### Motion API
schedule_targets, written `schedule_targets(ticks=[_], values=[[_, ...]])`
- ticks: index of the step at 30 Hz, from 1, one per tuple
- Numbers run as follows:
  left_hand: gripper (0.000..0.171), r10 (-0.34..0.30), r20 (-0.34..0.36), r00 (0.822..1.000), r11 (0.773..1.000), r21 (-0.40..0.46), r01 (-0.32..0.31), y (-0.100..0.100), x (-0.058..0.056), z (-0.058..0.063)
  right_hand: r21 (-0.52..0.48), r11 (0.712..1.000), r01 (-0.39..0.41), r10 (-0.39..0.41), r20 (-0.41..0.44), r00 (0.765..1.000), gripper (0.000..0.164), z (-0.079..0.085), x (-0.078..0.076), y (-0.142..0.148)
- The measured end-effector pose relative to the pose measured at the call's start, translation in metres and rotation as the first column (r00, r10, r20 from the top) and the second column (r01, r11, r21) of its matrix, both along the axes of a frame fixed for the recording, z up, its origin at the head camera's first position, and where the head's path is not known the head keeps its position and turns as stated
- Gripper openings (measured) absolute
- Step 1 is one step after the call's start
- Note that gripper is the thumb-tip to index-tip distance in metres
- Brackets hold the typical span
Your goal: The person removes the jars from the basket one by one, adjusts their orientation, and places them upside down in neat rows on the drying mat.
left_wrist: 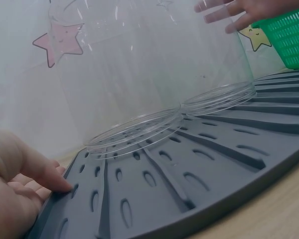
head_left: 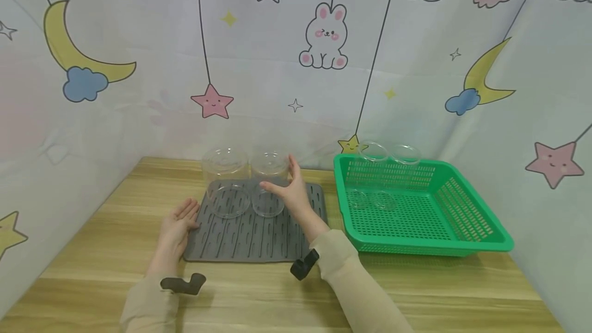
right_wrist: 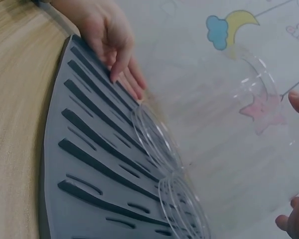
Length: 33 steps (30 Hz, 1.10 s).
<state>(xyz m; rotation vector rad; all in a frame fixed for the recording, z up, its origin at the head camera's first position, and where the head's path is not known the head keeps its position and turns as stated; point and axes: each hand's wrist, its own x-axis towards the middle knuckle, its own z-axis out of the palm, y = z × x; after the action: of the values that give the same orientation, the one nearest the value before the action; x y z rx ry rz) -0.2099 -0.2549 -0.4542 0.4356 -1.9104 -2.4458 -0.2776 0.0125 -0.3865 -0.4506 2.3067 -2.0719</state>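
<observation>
Two clear cylindrical containers stand side by side on a grey ridged drying mat (head_left: pixel 240 243): a wider container (head_left: pixel 226 173) on the left and a narrower container (head_left: pixel 268 168) on the right. My right hand (head_left: pixel 293 191) is at the right side of the narrower one, thumb in front and fingers spread; whether it touches the wall I cannot tell. At the mat's left edge lies my left hand (head_left: pixel 178 225), its thumb (left_wrist: pixel 55 180) on the mat surface and the other fingers just outside the edge, fairly straight. Because the containers are see-through, their outlines are faint.
A green plastic basket (head_left: pixel 430 247) stands to the mat's right. Inside it, at the left, are two tall clear vessels (head_left: pixel 372 152) with rims above the basket wall. A patterned curtain (head_left: pixel 277 76) hangs behind the wooden table (head_left: pixel 259 297).
</observation>
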Motion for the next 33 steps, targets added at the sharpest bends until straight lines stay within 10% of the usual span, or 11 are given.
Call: schedule_targets(ticks=[25, 33], values=[[0.085, -0.013, -0.001, 1.000, 1.000, 0.008, 0.013, -0.001, -0.002, 0.001, 0.050, 0.996, 0.077, -0.055, -0.353, 0.934, 0.104, 0.067, 0.040, 0.048], [0.085, -0.007, 0.004, 1.000, 1.000, 0.019, 0.007, -0.001, -0.003, -0.001, 0.048, 0.983, 0.177, -0.149, -0.351, 0.924, 0.106, 0.075, 0.042, 0.086]])
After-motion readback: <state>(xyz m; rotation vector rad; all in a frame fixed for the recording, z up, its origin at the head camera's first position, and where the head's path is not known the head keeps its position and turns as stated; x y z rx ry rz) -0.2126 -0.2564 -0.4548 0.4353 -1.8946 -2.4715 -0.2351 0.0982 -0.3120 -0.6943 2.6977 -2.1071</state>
